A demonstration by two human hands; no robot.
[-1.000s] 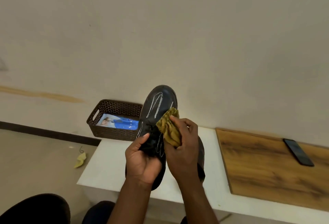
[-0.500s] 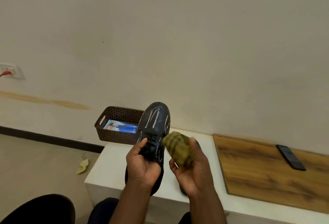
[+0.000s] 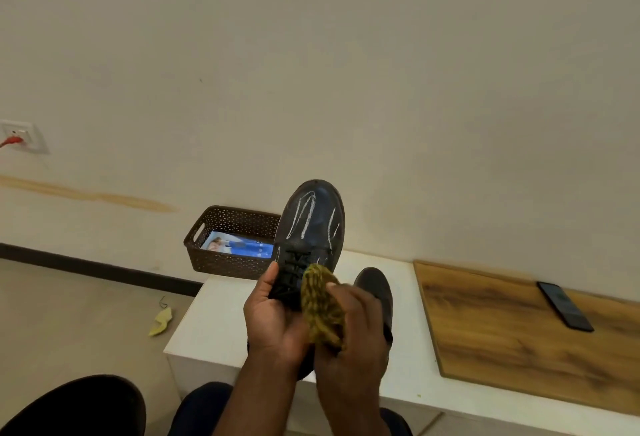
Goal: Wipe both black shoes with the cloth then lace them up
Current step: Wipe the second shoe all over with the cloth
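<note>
While the chalk-streaked black lace-up shoe (image 3: 310,228) is gripped by the left hand (image 3: 273,318) | bunched olive-yellow cloth (image 3: 322,307) is clutched by the right hand (image 3: 353,335) | second black shoe (image 3: 375,292) lies on the white tabletop (image 3: 211,318)

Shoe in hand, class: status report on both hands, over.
Left hand grips raised black shoe. Right hand holds cloth at laces. White marks on toe. Second shoe waiting on table.

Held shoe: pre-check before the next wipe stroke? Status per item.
1. Left hand grips held shoe: ok.
2. Right hand holds cloth: ok.
3. Cloth against the lace area: ok.
4. Toe clean: not ok, white streaks show.
5. Second shoe on white table, within reach: ok.
6. Second shoe wiped: cannot tell, mostly hidden behind the right hand.
</note>
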